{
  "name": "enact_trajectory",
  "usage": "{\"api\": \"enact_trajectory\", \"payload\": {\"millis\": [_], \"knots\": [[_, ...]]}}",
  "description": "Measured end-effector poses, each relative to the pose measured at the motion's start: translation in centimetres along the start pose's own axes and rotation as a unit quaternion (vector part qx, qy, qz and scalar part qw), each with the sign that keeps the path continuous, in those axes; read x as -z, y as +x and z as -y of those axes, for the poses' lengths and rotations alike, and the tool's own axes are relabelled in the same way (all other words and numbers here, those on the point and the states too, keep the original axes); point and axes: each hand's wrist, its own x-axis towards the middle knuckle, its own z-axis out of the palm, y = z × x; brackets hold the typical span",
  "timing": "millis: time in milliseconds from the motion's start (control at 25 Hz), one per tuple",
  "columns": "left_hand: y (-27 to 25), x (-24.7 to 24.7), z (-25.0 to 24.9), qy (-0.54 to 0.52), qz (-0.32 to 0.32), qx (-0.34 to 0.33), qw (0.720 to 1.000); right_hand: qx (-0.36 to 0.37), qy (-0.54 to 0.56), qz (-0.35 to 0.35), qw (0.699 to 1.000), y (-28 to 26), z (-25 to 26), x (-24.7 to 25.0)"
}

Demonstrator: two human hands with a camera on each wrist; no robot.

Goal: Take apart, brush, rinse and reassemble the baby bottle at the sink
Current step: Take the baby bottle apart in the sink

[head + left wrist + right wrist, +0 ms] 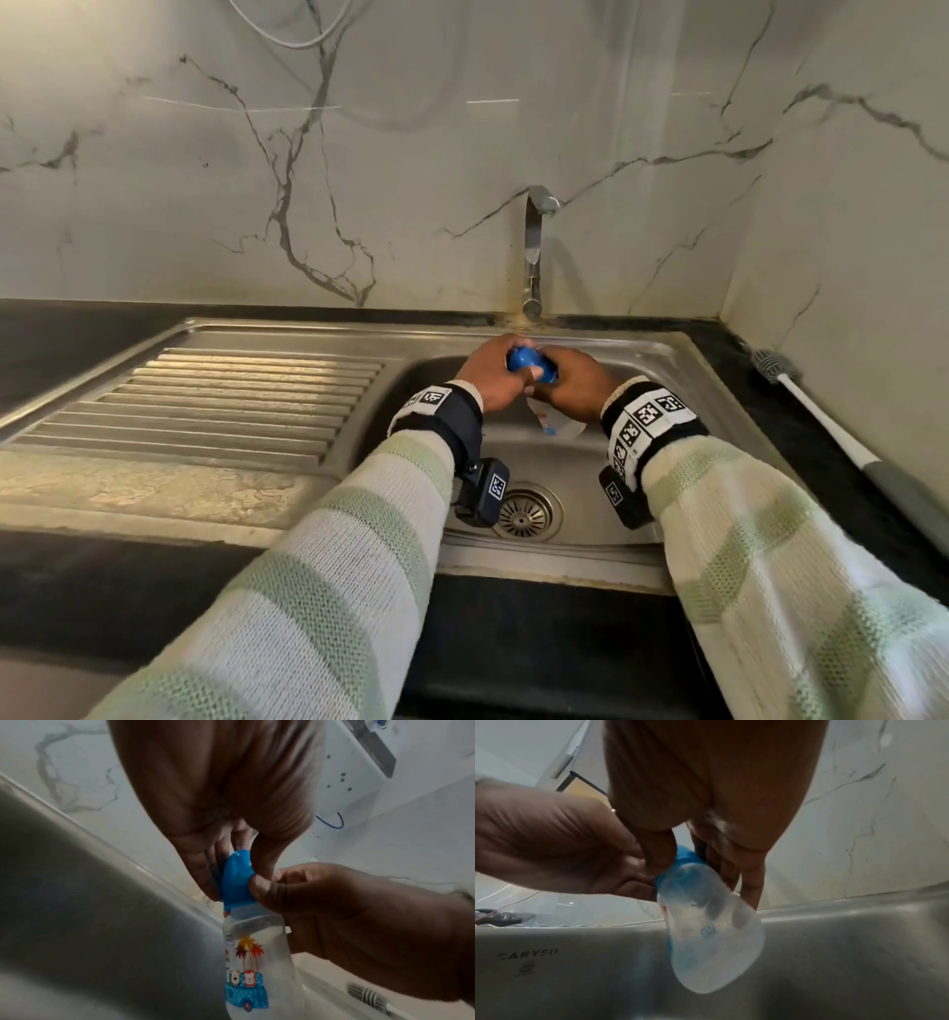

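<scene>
Over the sink [642,354], below the tap [534,241], both hands clamp the baby bottle [253,959] — left hand [488,377] around its blue cap [237,880], right hand [577,385] at the neck. A brush [821,411] lies on the bench [770,411] — right of the sink.

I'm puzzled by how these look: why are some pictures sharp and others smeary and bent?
Head view: sharp, evenly lit, though the wide lens bows the sink rim. Left wrist view: dim, the left hand looms blurred, but the bottle print reads clearly. Right wrist view: the bottle is smeared.

Brushed-metal sink [642,354], glossy marble wall [411,154], seemingly frosted-plastic bottle [259,959].
</scene>
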Motion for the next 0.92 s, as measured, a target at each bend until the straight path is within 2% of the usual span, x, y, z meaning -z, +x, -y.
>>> {"api": "enact_trajectory", "payload": {"millis": [160,240,400,520,600,680,760,920], "knots": [[0.7,-0.1,0.4,-0.045,-0.029,0.026,0.998,-0.037,0.063,0.016,0.997,0.2,0.2,0.1],[0.9,0.0,0.3,-0.054,-0.042,0.028,0.997,-0.039,0.022,0.036,0.998,0.5,0.0,-0.3],[0.9,-0.3,-0.4,-0.043,-0.077,0.047,0.995,-0.029,-0.031,0.003,0.999,0.9,1.4,-0.9],[1.1,0.4,-1.2,0.001,-0.146,0.069,0.987,-0.023,-0.09,0.003,0.996,1.1,1.4,-1.1],[1.1,1.8,-0.9,-0.015,-0.188,0.086,0.978,-0.062,-0.116,0.017,0.991,0.8,0.4,-0.9],[1.1,3.0,0.6,0.011,-0.158,0.104,0.982,-0.095,-0.095,-0.016,0.991,0.6,-1.1,-0.6],[0.7,3.1,2.3,0.092,-0.081,0.138,0.983,-0.101,-0.055,-0.052,0.992,0.6,-1.8,-0.4],[0.6,1.0,5.7,0.254,0.054,0.19,0.947,-0.088,-0.08,-0.032,0.992,0.4,-2.3,-0.5]]}}
